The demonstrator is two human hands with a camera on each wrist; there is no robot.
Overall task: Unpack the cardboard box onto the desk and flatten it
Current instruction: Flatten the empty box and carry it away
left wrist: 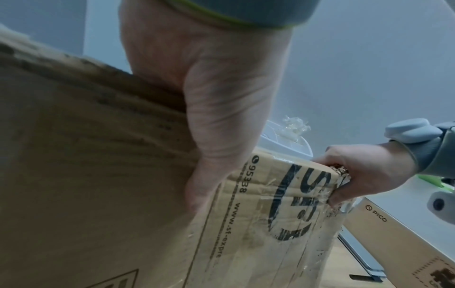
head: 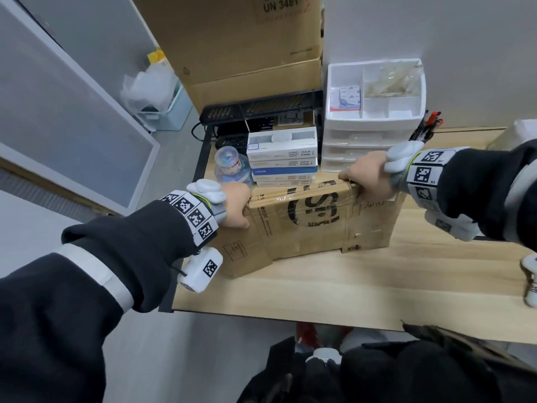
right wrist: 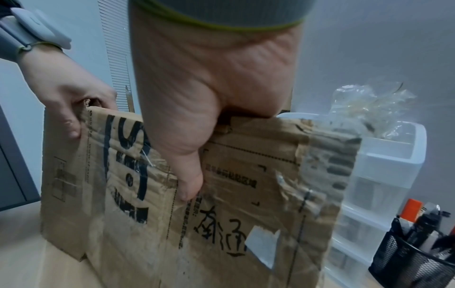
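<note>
The brown cardboard box (head: pixel 308 225) with black printed lettering and clear tape stands collapsed on edge on the wooden desk (head: pixel 348 286). My left hand (head: pixel 236 207) grips its top left corner, thumb down the printed face (left wrist: pixel 204 185). My right hand (head: pixel 367 177) grips the top edge further right, thumb pressed on the front (right wrist: pixel 189 187). In the right wrist view the box (right wrist: pixel 221 214) shows torn tape and handwriting; my left hand (right wrist: pixel 68 97) holds its far corner. In the left wrist view my right hand (left wrist: pixel 364 175) clutches the frayed corner of the box (left wrist: pixel 283 214).
Behind the box lie stacked white packages (head: pixel 282 155) and a plastic bottle (head: pixel 231 167). A white drawer unit (head: pixel 372 112) and a mesh pen cup (right wrist: pixel 416 259) stand at the back right. Large cartons (head: pixel 241 45) rise behind. The desk's front strip is bare wood.
</note>
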